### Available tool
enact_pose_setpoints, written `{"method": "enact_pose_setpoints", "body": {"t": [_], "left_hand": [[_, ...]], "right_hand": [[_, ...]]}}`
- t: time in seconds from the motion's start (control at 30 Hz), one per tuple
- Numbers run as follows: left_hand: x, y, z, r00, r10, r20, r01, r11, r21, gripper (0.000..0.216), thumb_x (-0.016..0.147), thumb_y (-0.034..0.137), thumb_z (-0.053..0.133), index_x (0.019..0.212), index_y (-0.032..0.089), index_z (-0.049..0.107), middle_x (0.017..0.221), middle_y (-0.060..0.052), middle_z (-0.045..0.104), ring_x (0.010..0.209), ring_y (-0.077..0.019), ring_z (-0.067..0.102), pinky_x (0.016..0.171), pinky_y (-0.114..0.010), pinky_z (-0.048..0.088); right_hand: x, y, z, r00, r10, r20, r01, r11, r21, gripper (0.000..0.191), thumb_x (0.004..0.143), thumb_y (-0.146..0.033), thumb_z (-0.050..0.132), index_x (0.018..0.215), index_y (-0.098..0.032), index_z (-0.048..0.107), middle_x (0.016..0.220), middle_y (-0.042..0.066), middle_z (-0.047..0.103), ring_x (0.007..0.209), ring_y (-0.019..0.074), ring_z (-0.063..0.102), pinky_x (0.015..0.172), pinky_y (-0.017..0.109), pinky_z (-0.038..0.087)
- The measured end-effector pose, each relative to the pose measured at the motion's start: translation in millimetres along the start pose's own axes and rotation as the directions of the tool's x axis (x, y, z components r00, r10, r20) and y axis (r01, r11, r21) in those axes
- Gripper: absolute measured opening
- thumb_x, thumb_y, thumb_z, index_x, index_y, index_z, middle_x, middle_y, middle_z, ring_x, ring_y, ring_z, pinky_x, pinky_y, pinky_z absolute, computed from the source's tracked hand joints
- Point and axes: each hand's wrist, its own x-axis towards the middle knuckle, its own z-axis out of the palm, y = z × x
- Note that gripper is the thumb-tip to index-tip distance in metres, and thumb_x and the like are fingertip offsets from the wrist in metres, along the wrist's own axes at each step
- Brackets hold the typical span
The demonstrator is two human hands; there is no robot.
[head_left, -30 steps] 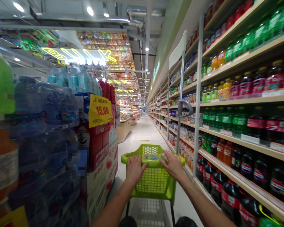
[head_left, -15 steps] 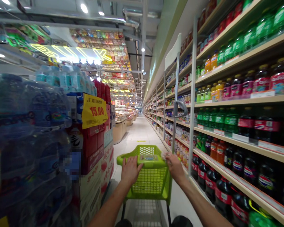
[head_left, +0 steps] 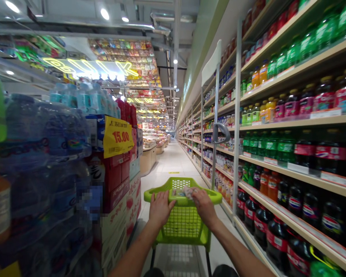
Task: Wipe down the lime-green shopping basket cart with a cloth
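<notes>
Right hand (head_left: 204,207), fingers pinching crumpled tissue (head_left: 187,191), has shifted inward along the cart handle (head_left: 178,201); left hand (head_left: 160,209), fingers curled over, stays near its left edge.

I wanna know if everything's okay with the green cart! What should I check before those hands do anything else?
1. Left hand on the cart handle: ok, it rests there with its fingers over the top.
2. Right hand has the crumpled pale wad: ok, it is in the fingers.
3. Wad at the handle: ok, it is up by the top of it, right of the middle.
4. Green cart apart from the stacked cartons on the left: ok, some floor shows between them.
5. Cart wheels straight: cannot tell, they are out of sight.
</notes>
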Motion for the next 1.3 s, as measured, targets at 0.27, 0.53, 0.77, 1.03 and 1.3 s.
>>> {"method": "enact_pose_setpoints", "body": {"t": [0.27,0.53,0.77,1.03,1.3], "left_hand": [[0.2,14.7,6.5,0.999,-0.024,-0.038,0.023,0.999,-0.029,0.045,0.085,0.042,0.035,0.119,0.014,0.046,0.111,-0.01,0.057,0.109,-0.0257,0.045,0.101,-0.047,0.02],[1.2,20.1,3.4,1.0,-0.009,0.001,0.009,1.0,-0.027,0.044,0.086,0.04,0.033,0.12,0.015,0.045,0.112,-0.01,0.056,0.109,-0.0253,0.045,0.099,-0.047,0.022],[1.0,27.5,5.4,0.999,-0.037,-0.021,0.037,0.999,-0.032,0.042,0.086,0.04,0.034,0.118,0.016,0.047,0.11,-0.009,0.058,0.107,-0.0254,0.045,0.099,-0.046,0.022],[3.9,17.0,-5.2,0.999,0.019,0.031,-0.018,0.998,-0.054,0.045,0.082,0.044,0.038,0.114,0.015,0.051,0.104,-0.01,0.061,0.1,-0.0255,0.05,0.09,-0.042,0.03],[8.0,-0.6,-10.7,0.998,-0.032,0.057,0.032,0.999,-0.006,0.044,0.08,0.052,0.036,0.088,0.016,0.06,0.093,-0.009,0.062,0.097,-0.0263,0.052,0.089,-0.042,0.03]], "right_hand": [[-14.8,27.2,-20.1,0.983,0.155,-0.095,-0.16,0.986,-0.042,0.024,0.084,-0.023,0.036,0.088,-0.019,0.059,0.105,0.008,0.061,0.104,0.0206,0.053,0.092,0.042,0.04],[-1.3,-1.0,0.9,0.999,-0.033,-0.014,0.033,0.999,-0.01,0.025,0.085,-0.02,0.036,0.096,-0.021,0.059,0.107,0.006,0.061,0.105,0.0186,0.052,0.093,0.041,0.038],[-16.1,53.5,-27.9,0.963,0.202,-0.176,-0.225,0.967,-0.12,0.026,0.083,-0.028,0.035,0.084,-0.018,0.06,0.096,0.01,0.063,0.095,0.0227,0.056,0.084,0.042,0.044],[5.0,-5.6,6.2,0.999,-0.047,-0.012,0.047,0.999,-0.027,0.033,0.08,-0.013,0.04,0.105,-0.022,0.058,0.107,0.007,0.061,0.102,0.0199,0.053,0.088,0.039,0.043],[-12.2,42.9,-20.3,0.976,0.184,-0.114,-0.197,0.974,-0.112,0.029,0.078,-0.014,0.038,0.092,-0.019,0.062,0.105,0.008,0.061,0.106,0.0221,0.051,0.09,0.043,0.041]]}}
